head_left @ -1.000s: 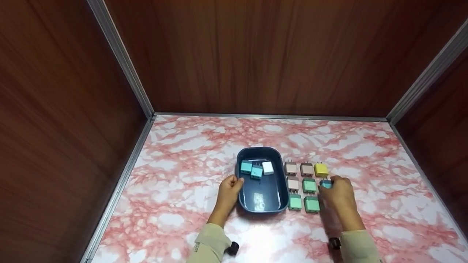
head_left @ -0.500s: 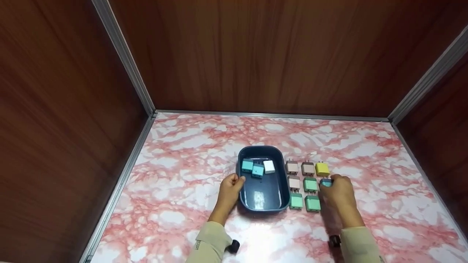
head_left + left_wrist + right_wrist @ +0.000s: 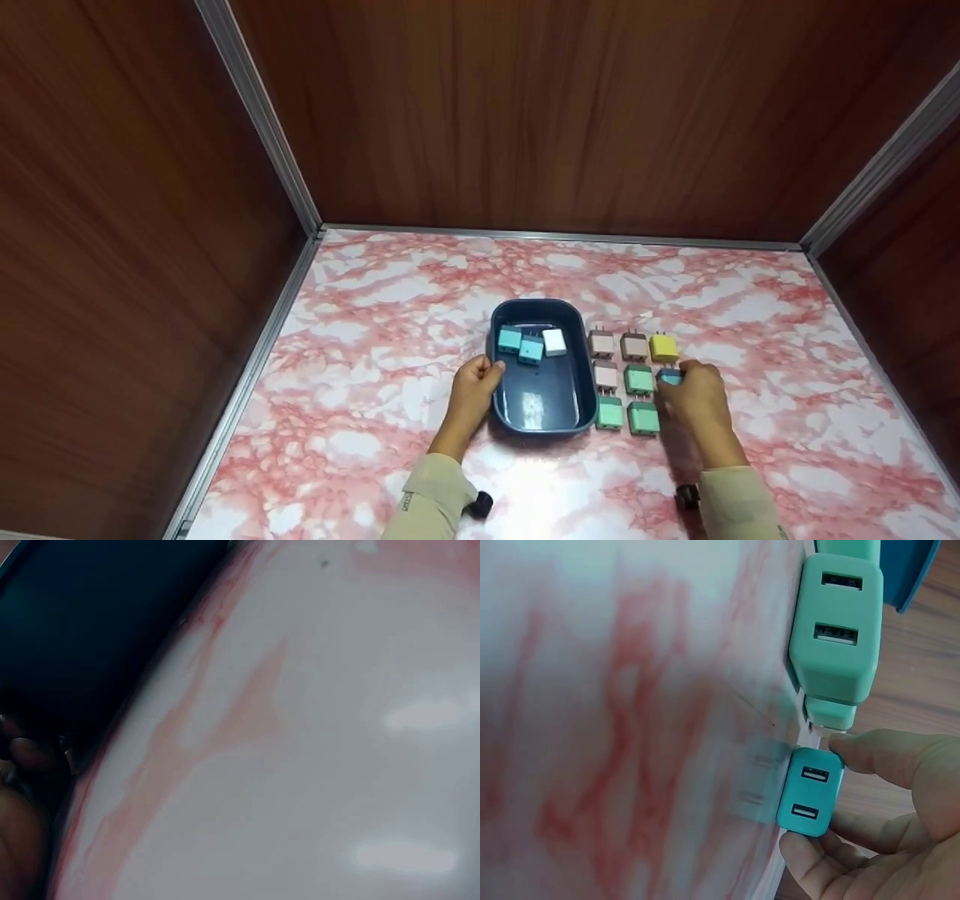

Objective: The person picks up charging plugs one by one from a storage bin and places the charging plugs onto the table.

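Note:
My left hand (image 3: 474, 390) grips the near-left rim of a dark blue plastic bin (image 3: 534, 401), fingers curled. In the left wrist view only part of that hand (image 3: 22, 832) shows, beside the bin's dark wall (image 3: 82, 622). Two turquoise USB chargers (image 3: 531, 349) and a white charger (image 3: 554, 342) lie inside the bin. My right hand (image 3: 699, 397) pinches a turquoise USB charger (image 3: 811, 791) between thumb and fingers; its two ports face the right wrist camera. This charger is at the tabletop, just below the yellow charger (image 3: 664, 348), in the right-hand column of the rows.
Right of the bin, pink chargers (image 3: 634, 346) and mint green chargers (image 3: 643, 418) lie in rows, most prongs pointing away. The marbled red-and-white tabletop (image 3: 375, 315) is enclosed by brown wood panels (image 3: 525, 112) with metal edging.
The head view has shifted slightly. Both hands keep their places, the left at the bin rim and the right at the turquoise charger.

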A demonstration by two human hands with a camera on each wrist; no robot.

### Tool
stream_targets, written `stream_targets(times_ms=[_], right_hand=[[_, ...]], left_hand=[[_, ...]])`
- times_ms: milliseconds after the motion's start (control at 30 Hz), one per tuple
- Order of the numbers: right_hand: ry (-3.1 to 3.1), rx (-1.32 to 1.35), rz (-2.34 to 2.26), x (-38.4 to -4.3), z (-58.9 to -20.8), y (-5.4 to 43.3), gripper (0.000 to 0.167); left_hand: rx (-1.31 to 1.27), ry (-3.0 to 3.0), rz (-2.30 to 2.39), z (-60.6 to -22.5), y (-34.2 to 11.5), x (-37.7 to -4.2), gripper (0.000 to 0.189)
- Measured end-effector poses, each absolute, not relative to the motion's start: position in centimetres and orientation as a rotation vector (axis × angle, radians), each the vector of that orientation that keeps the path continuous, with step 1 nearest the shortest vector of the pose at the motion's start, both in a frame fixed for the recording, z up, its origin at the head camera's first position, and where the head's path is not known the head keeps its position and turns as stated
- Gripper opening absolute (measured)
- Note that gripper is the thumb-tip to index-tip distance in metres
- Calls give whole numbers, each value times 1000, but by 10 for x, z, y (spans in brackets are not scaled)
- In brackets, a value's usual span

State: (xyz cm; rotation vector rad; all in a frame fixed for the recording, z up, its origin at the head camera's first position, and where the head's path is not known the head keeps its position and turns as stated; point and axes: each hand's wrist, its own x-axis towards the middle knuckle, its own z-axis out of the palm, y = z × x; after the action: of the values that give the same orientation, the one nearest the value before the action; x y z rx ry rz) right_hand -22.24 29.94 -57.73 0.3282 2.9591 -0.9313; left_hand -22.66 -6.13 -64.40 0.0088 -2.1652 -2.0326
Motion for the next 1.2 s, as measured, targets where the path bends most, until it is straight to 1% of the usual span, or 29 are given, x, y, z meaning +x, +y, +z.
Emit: stream_targets(times_ms=[200, 400, 500, 933, 1200], right_hand=[[2972, 333, -939, -222, -578, 299, 62], [2967, 341, -946, -220, -578, 299, 63], [2972, 336, -942, -221, -579, 299, 63], [2928, 355, -968, -221, -575, 299, 68], [2987, 346, -925, -219, -569, 297, 67]], left_hand=[[3, -2181, -2027, -638, -61, -225, 42], [-38, -2183, -2030, -611, -63, -212, 41], [-43, -2178, -2017, -605, -63, -209, 40], [-19, -2135, -2048, -609, -61, -210, 43], [4, -2151, -2025, -613, -59, -212, 44]])
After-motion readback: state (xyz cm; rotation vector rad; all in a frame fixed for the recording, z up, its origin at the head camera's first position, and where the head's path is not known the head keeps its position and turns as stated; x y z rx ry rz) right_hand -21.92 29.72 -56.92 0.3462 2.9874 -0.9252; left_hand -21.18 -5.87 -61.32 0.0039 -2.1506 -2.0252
